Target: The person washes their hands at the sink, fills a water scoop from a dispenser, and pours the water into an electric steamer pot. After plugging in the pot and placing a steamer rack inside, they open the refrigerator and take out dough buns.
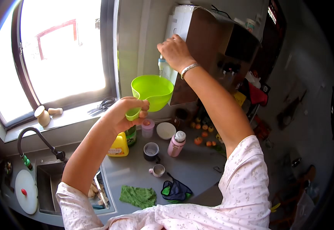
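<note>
My left hand is closed round the handle of a bright green plastic mixing bowl, held up above the counter. Over the bowl is a small tap with a pale blue and white nozzle. A thin stream of water runs from it into the bowl. Wearing a silver bracelet, my right hand has its fingers curled over the top of the tap, hiding that part. How much water the bowl contains cannot be made out.
Below on the counter stand a yellow jug, a pink flask, a white bowl, a dark mug and a small cup. A sink with a black faucet lies left, under the window. Scissors rest on the sill.
</note>
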Motion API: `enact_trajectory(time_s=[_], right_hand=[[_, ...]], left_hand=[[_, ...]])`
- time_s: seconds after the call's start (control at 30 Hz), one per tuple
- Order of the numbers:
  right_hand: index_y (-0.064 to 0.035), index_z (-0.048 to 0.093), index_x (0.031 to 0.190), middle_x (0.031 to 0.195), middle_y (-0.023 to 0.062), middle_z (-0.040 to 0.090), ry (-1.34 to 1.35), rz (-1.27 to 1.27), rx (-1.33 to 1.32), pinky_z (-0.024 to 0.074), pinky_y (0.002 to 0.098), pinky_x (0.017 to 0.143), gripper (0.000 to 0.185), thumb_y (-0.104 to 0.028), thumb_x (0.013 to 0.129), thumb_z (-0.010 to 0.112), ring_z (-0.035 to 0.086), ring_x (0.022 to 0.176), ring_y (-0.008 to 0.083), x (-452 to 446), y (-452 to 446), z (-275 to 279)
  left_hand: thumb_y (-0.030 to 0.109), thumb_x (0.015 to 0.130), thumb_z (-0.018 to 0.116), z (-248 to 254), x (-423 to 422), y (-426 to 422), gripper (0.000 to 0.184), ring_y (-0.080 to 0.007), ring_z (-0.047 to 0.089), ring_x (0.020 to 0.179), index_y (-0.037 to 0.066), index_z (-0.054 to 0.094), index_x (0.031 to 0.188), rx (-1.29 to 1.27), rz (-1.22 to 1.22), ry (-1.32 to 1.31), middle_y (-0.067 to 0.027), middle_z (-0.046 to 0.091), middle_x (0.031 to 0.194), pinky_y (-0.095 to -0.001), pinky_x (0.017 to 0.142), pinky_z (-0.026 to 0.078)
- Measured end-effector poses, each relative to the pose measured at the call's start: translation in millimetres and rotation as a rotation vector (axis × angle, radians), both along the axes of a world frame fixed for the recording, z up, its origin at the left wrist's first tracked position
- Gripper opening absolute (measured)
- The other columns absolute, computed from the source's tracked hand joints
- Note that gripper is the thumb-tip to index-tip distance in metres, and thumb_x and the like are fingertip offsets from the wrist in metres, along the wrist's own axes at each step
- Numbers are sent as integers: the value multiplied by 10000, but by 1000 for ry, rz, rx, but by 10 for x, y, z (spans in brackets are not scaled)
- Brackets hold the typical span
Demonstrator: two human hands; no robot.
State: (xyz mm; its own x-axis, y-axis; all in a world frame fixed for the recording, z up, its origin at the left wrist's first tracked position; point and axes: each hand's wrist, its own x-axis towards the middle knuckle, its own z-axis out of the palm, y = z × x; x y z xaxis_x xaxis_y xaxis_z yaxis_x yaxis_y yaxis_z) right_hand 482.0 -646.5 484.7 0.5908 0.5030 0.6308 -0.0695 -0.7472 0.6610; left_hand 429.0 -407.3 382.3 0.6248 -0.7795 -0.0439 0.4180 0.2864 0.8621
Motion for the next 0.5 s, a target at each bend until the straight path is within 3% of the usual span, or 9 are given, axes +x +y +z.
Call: enact_trajectory(time_s=[0.1, 0.17, 0.2, 0.27, 0.4, 0.47, 0.5], right_hand=[[-134, 642, 806, 790, 31, 670, 43, -3, -9, 423, 345, 886, 49, -111, 792, 601, 631, 868, 184, -141, -40, -101], [-152, 659, 958, 923, 13, 670, -142, 146, -3, 406, 359, 922, 143, -137, 825, 607, 607, 973, 164, -224, -47, -180], [-152, 659, 958, 923, 13, 670, -138, 162, 4, 406, 359, 922, 143, -137, 825, 607, 607, 973, 164, -292, -17, -222], [-144, 622, 1112, 1032, 25, 657, -155, 403, 204, 389, 380, 955, 251, -164, 861, 608, 586, 1048, 176, -496, 69, -330], [-116, 582, 1167, 1076, 49, 649, -33, 578, 447, 377, 390, 977, 297, -196, 883, 606, 577, 1065, 217, -915, 294, -689], [-73, 558, 1178, 1132, 78, 620, 91, 690, 709, 373, 401, 989, 325, -192, 880, 608, 560, 1083, 243, -1048, 352, -941], [-73, 558, 1178, 1132, 78, 620, 117, 714, 718, 373, 401, 989, 325, -192, 880, 608, 560, 1083, 243, -1096, 391, -1086]], left_hand=[[112, 844, 653, -26, -90, -14, 292, -76, 508, 644, -104, 577, 1025, 10, 23, -23, -54, 537, 786, -169, 499, 432], [130, 851, 653, -85, -155, -10, 303, -72, 503, 636, -90, 574, 1045, -21, 18, -21, -42, 528, 782, -173, 477, 423], [130, 851, 653, -101, -214, 6, 303, -72, 503, 636, -90, 574, 1045, -15, 35, -17, -42, 528, 782, -173, 477, 423], [141, 859, 649, -128, -345, 45, 325, -68, 501, 626, -75, 557, 1084, -3, 58, -23, -33, 518, 774, -176, 448, 410], [128, 878, 627, -299, -655, 220, 324, -59, 496, 606, -51, 527, 1129, -8, 112, 22, -30, 512, 765, -179, 408, 382], [135, 884, 623, -454, -814, 358, 323, -71, 512, 561, -45, 526, 1134, -21, 129, 31, -35, 511, 733, -186, 377, 406], [137, 884, 623, -511, -926, 435, 327, -76, 519, 544, -44, 525, 1138, -29, 145, 12, -38, 510, 722, -191, 367, 418]])
